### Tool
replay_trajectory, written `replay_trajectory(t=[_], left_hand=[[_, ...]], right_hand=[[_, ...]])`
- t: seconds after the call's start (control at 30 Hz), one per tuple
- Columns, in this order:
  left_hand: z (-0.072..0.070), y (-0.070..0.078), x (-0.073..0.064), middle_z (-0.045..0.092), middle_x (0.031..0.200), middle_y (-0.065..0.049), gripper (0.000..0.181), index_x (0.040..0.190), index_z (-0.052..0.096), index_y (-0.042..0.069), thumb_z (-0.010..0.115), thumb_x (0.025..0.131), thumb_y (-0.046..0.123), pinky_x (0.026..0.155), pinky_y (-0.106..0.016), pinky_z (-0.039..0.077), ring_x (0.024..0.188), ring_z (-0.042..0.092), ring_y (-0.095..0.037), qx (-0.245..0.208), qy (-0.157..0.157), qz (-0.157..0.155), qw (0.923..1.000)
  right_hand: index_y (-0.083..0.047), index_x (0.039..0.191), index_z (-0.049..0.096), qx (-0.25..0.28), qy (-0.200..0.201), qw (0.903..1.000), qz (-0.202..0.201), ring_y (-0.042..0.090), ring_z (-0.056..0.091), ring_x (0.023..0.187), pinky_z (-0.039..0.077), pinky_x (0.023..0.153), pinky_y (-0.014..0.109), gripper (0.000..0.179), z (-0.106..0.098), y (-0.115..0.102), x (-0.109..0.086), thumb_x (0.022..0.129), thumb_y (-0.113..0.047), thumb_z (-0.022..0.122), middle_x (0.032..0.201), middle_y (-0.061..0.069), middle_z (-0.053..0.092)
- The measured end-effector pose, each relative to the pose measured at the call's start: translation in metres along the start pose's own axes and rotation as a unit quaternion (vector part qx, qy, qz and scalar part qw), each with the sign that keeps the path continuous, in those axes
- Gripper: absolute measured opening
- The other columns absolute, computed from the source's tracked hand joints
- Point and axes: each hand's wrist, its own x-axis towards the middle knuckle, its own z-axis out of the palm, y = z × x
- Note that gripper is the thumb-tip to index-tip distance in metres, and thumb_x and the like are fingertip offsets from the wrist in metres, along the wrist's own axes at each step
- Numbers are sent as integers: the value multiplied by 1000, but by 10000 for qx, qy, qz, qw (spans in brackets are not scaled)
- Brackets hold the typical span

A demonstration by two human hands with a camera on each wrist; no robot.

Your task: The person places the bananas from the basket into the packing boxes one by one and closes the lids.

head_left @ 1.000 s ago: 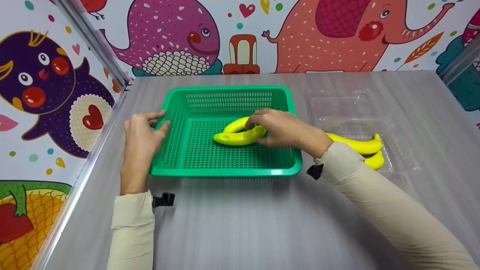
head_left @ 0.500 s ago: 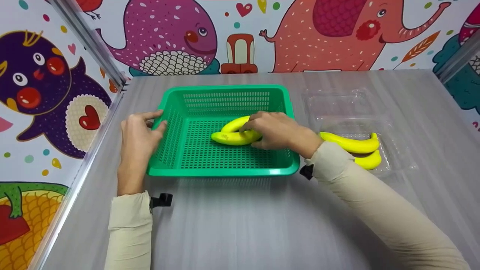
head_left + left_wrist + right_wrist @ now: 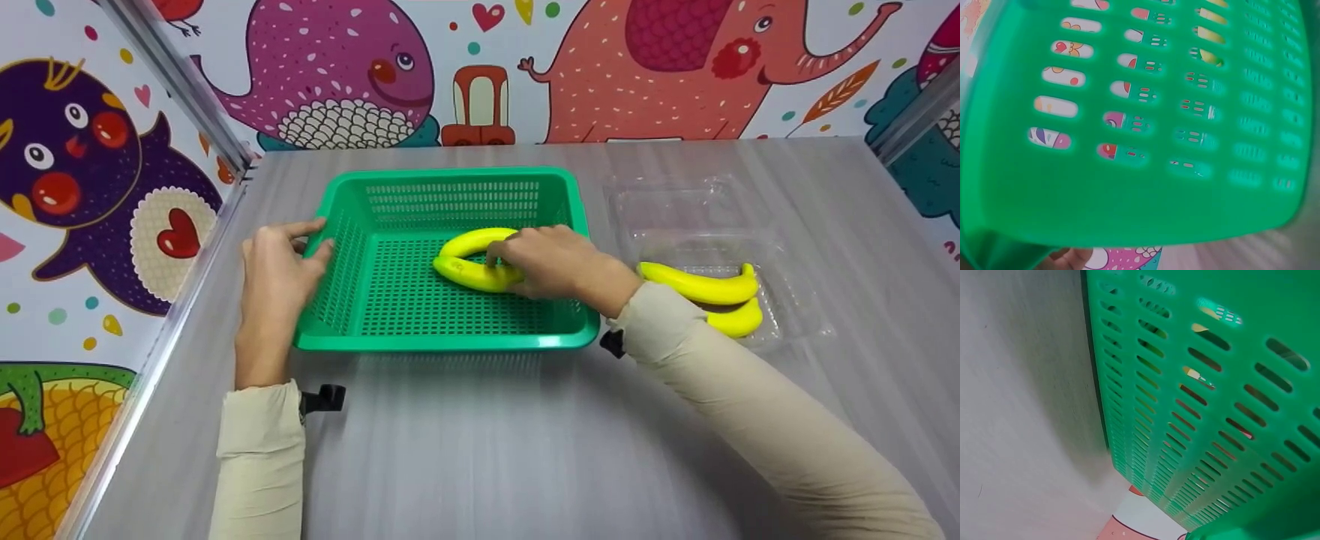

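Saw the table, and on it the green basket, just left of the clear container, apparently handy for a short reach. Watched the left hand lightly pinch the basket's left edge, likely to steady it. Caught the right hand curled round the near banana inside, probably to settle it against the far banana. Spotted two more bananas in the container.

Four yellow bananas: two inside one green basket, two in one clear plastic container. Two hands: one left hand, one right hand. Two beige sleeves, two small black wrist devices, one grey tabletop.
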Motion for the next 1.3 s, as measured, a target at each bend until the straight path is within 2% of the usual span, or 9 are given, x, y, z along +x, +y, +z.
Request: replay_trajectory(t=[0.2, 0.43, 0.6, 0.73, 0.83, 1.03, 1.13, 1.2, 1.3], left_hand=[[2, 1, 0, 75, 135, -22, 35, 135, 78, 10, 78, 100, 16, 65, -27, 46, 114, 77, -39, 22, 183, 140, 9997], [2, 1, 0, 72, 141, -21, 36, 136, 77, 11, 76, 101, 17, 70, -30, 50, 117, 76, -38, 2, 102, 44, 9999], [1, 0, -1, 72, 141, -21, 35, 136, 77, 12, 77, 101, 17, 64, -22, 46, 117, 76, -38, -20, 84, 23, 10000], [0, 0, 0, 72, 141, -20, 36, 137, 77, 13, 77, 102, 18, 63, -22, 45, 116, 76, -36, -45, 57, -4, 10000], [0, 0, 0, 72, 142, -19, 36, 137, 77, 13, 77, 102, 18, 67, -24, 47, 117, 75, -36, -50, 36, -22, 10000], [1, 0, 1, 73, 139, -20, 35, 136, 77, 13, 77, 101, 17, 66, -27, 49, 116, 76, -38, -7, 101, 70, 9999], [2, 0, 1, 73, 138, -22, 35, 135, 77, 10, 76, 101, 16, 73, -38, 59, 115, 76, -40, 2, 185, 154, 9997], [3, 0, 0, 73, 137, -23, 34, 135, 77, 8, 76, 101, 15, 81, -47, 61, 115, 76, -41, 9, 226, 185, 9996], [2, 0, 0, 73, 137, -23, 34, 135, 77, 8, 76, 101, 15, 76, -43, 60, 115, 76, -40, 30, 225, 180, 9996]], right_hand=[[-20, 139, 72, -174, -97, 9998, 45, 26, 65, 80, 59, 71, 40, 38, 1, 1, 0, 103, -29, 76, 94, 5, 72], [-19, 140, 71, -192, -149, 9997, 41, 27, 66, 86, 61, 78, 42, 38, 2, 1, -1, 102, -25, 76, 111, 7, 77], [-18, 139, 70, -68, 0, 10000, -63, 29, 70, 103, 62, 95, 47, 36, 1, 2, -2, 103, -19, 73, 130, 9, 77], [-16, 141, 68, 110, 180, 9996, -185, 30, 68, 123, 53, 114, 52, 37, 0, 3, -5, 104, -16, 71, 138, 10, 73], [-14, 140, 67, 140, 369, 9986, -338, 32, 64, 131, 47, 121, 55, 36, 0, 3, -9, 105, -15, 70, 139, 11, 71], [-10, 140, 65, 173, 790, 9946, -644, 34, 64, 127, 49, 118, 53, 36, -2, 4, -17, 104, -12, 72, 135, 13, 71], [-9, 140, 65, 186, 938, 9930, -687, 34, 64, 127, 50, 115, 52, 38, -6, 5, -21, 103, -12, 73, 135, 13, 71], [-9, 140, 65, 195, 1031, 9919, -714, 34, 64, 127, 51, 112, 52, 39, -8, 6, -25, 102, -12, 74, 135, 13, 71], [-9, 139, 65, 201, 1133, 9907, -728, 35, 63, 128, 51, 112, 53, 39, -11, 7, -29, 102, -12, 75, 137, 14, 71]])
